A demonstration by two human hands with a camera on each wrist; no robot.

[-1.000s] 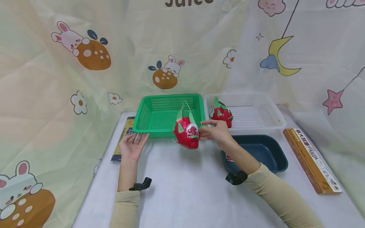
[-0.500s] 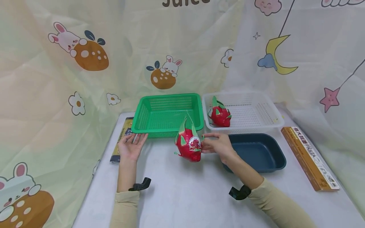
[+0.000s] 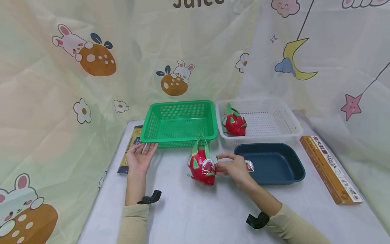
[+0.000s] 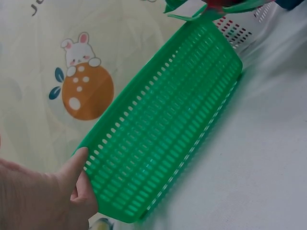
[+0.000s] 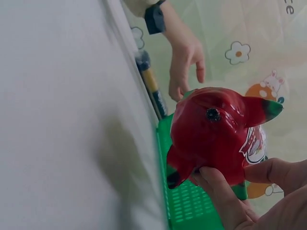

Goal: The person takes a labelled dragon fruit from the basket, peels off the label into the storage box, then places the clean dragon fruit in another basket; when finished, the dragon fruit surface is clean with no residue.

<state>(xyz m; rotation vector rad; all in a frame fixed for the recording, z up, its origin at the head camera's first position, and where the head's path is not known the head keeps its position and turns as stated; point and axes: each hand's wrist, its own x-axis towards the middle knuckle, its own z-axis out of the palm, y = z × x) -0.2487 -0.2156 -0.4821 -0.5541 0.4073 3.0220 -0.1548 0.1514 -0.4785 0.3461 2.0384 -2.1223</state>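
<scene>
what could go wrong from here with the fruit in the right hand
The right hand pinches the fruit from one side, so its smooth, shiny skin might slip. Its upright leaves look close to the green basket and could snag on the rim. The left hand is at that basket's corner and might nudge it.

The centre fruit (image 3: 198,166) is glossy red with green leaf tips and a round, white-edged label (image 3: 208,166); the other fruit (image 3: 235,125) is red and green. One basket is green (image 3: 178,140), its neighbour at centre right (image 3: 271,123) white, both slot-patterned. The tub (image 3: 274,166) is dark blue, the long box (image 3: 330,171) brown and white, the table (image 3: 189,217) white. Rabbits, spotted orange-brown shapes and a yellow moon pattern the pale cloth (image 3: 213,44).
</scene>
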